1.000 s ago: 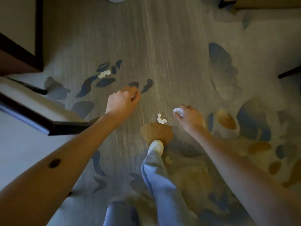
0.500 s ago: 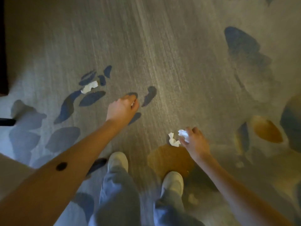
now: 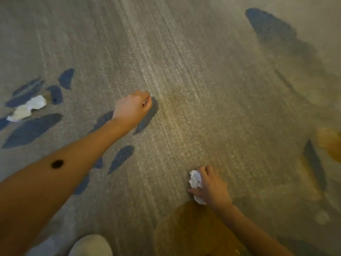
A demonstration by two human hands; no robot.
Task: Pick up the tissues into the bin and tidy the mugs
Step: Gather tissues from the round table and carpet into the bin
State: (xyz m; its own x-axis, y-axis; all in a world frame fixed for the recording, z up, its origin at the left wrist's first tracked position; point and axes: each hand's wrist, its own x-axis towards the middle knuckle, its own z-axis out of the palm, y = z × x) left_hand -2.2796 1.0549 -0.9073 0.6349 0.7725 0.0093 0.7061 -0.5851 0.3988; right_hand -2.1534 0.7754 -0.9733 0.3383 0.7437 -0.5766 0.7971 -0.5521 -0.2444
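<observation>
My right hand (image 3: 210, 187) reaches low over the carpet and grips crumpled white tissue (image 3: 195, 181); more white tissue pokes out under its palm. Another crumpled tissue (image 3: 27, 108) lies on the carpet at the far left, among the dark blue patches. My left hand (image 3: 132, 108) is stretched out over the floor with its fingers curled in, and nothing shows in it. It is well to the right of the lying tissue. No mugs and no bin are in view.
Grey carpet (image 3: 193, 71) with blue and ochre blotches fills the view. My pale shoe (image 3: 90, 245) stands at the bottom edge, left of the ochre patch (image 3: 193, 230) beneath my right hand.
The view has dropped closer to the floor. My right hand has closed on the small tissue that lay beside it and now holds it together with the first one. The furniture has left the view.
</observation>
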